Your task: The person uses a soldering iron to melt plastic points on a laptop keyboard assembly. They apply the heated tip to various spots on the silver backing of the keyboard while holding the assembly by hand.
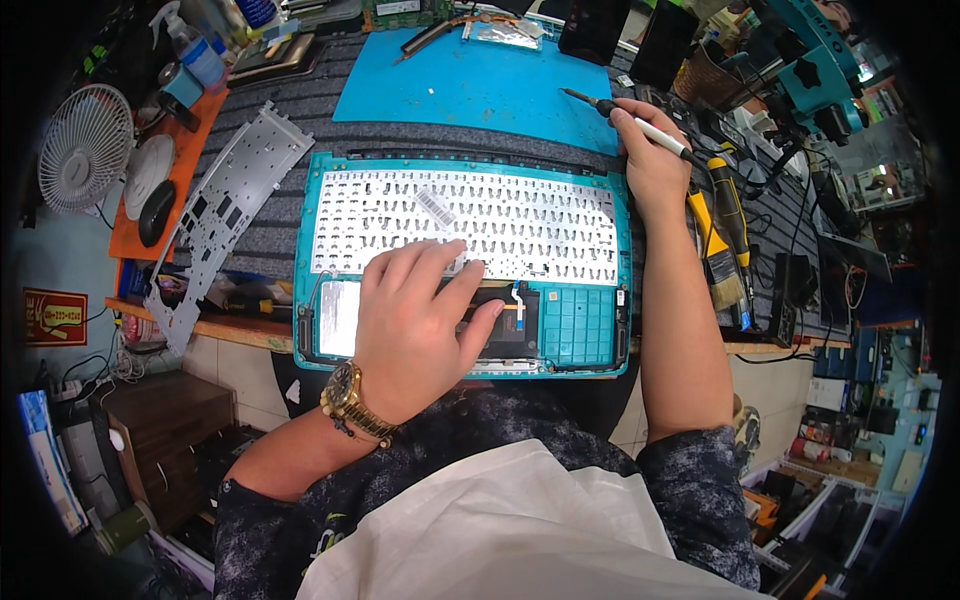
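Observation:
A teal laptop top case lies face down, showing the silver keyboard backplate with a barcode label and a flat ribbon cable. My left hand rests over the case's lower middle, fingers apart, their tips on the backplate's lower part. My right hand grips a soldering iron with a white handle, raised at the case's upper right, its tip pointing over the blue mat. A perforated silver metal plate lies to the left of the case.
A fan, black mouse and spray bottle are at left. Yellow-handled brush, screwdriver and cables crowd the right beside a teal microscope stand. Dark screens lie at the back.

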